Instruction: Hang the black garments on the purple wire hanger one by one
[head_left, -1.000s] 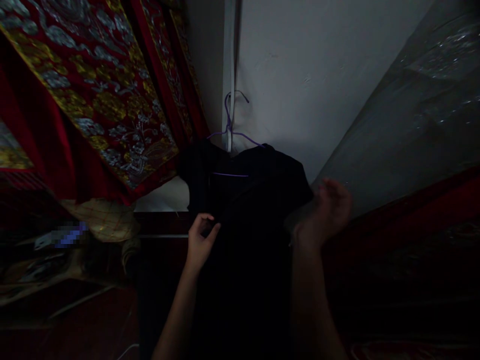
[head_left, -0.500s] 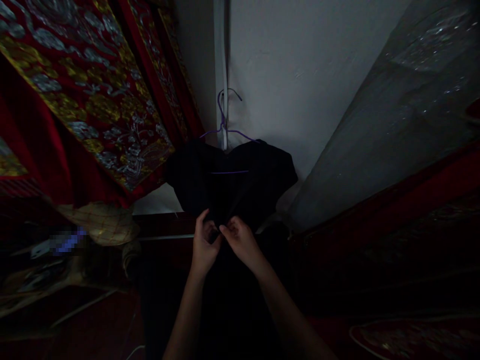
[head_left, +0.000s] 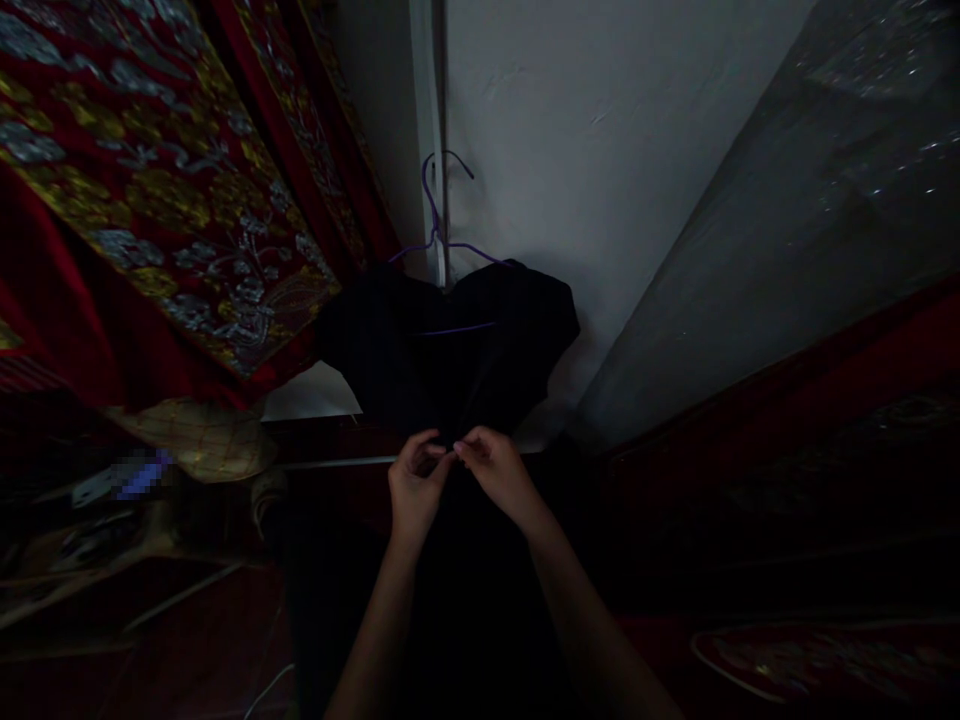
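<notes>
A black garment (head_left: 525, 320) with an open V-shaped front hangs on a purple wire hanger (head_left: 433, 205) against the wall. At the bottom of the V, my left hand (head_left: 417, 485) and my right hand (head_left: 495, 475) come together, thumbs and fingers pinching the front edges. Their fingertips almost touch. Whether a button or other fastener sits between them is too dark to tell. Below the hands the garment merges into shadow.
Red cloth (head_left: 202, 210) with gold and silver embroidery hangs at the left, above a checked cloth bundle (head_left: 202, 440). Clear plastic sheeting (head_left: 750, 260) covers something on the right. Low at the left stands a cluttered shelf (head_left: 90, 560). A pale cable (head_left: 270, 690) lies on the floor.
My hands have drawn closer together at the front edges, and my left fingers have curled in toward the thumb. The view has shifted slightly.
</notes>
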